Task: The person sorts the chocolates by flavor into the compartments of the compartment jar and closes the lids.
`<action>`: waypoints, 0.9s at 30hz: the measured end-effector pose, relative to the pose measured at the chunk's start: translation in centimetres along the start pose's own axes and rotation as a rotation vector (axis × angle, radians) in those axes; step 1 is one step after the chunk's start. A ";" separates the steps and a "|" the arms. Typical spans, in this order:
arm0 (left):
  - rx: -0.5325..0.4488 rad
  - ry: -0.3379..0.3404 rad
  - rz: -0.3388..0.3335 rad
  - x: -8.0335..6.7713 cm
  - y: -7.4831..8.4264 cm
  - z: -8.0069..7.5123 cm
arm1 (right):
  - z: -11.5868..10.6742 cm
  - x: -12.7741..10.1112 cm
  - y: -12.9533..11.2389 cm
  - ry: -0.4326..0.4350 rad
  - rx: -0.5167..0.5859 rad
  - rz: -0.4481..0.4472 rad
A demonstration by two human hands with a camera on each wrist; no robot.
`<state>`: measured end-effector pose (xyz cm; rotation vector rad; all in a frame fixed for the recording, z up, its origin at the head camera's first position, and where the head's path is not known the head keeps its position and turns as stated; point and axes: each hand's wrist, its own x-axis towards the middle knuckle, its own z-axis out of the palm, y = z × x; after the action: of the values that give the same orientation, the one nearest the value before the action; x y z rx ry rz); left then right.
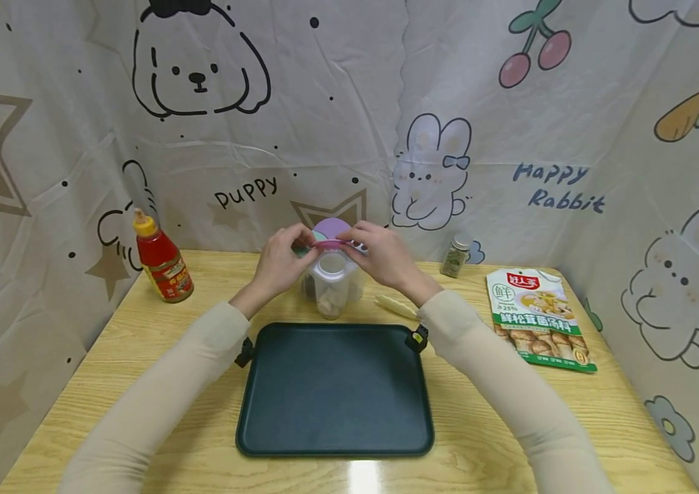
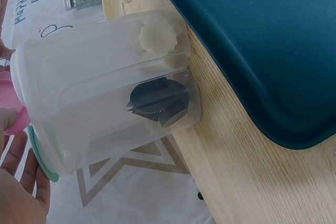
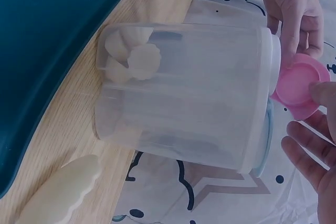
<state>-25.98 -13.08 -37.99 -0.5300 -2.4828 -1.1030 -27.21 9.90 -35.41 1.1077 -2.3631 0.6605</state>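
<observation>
A clear plastic container (image 1: 332,287) with inner compartments stands just beyond the tray; it holds pale wavy-edged pieces (image 3: 131,59) and dark pieces (image 2: 157,102). Its top carries small flap caps: a purple one (image 1: 332,228) stands raised and a pink one (image 1: 329,243) lies across the mouth. My left hand (image 1: 300,244) pinches the pink cap (image 2: 13,115) from the left, fingers curled at the rim. From the right, my right hand (image 1: 352,241) pinches the same cap (image 3: 298,83), thumb on it. A teal lid edge (image 2: 42,157) shows under the rim.
A dark green tray (image 1: 335,387) lies in front of the container on the wooden table (image 1: 139,357). A ketchup bottle (image 1: 162,259) stands at the left, a spice jar (image 1: 455,256) and a seasoning packet (image 1: 540,319) at the right. A pale ridged piece (image 1: 395,306) lies beside the container.
</observation>
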 end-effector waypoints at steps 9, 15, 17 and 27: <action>0.030 -0.007 0.097 -1.3 -0.1 -0.4 | 0.3 -1.1 0.0 -0.012 0.003 -0.030; 0.048 -0.013 0.133 -2.3 -0.4 -0.5 | 0.5 -1.9 0.1 -0.008 -0.004 -0.083; 0.057 -0.019 0.146 -2.5 -0.5 -0.4 | 0.6 -2.1 0.1 -0.009 -0.006 -0.107; 0.119 -0.018 0.201 -3.0 -0.7 -0.3 | 1.3 -2.9 -0.2 -0.009 -0.075 -0.154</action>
<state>-23.70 -14.28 -39.65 -0.7381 -2.4289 -0.8706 -25.58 10.75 -38.03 1.2464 -2.2627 0.5099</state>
